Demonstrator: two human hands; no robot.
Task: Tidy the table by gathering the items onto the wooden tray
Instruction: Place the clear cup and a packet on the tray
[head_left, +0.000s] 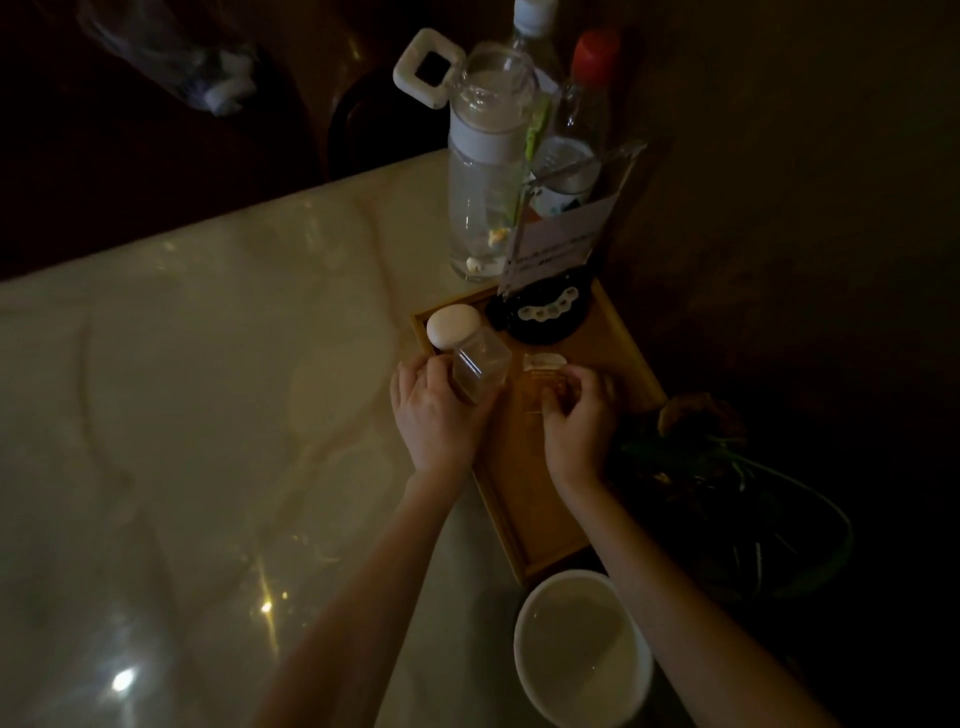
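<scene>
Wooden tray (535, 499) sits at the counter's (208, 415) right edge. Your left hand (434, 415) grips a clear white-capped jar (470, 353), tilted over the tray's left rim. Your right hand's (579, 415) fingers (558, 397) curl round a small clear container (543, 371) inside the tray. Placing appears under way; next, stand the jar upright inside the tray.

Left hand (434, 410) gripping tilted jar (470, 353), right hand (579, 415) on wooden tray (535, 499)

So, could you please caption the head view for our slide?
Left hand holds a clear jar, right hand a small clear container, over the wooden tray.
</scene>
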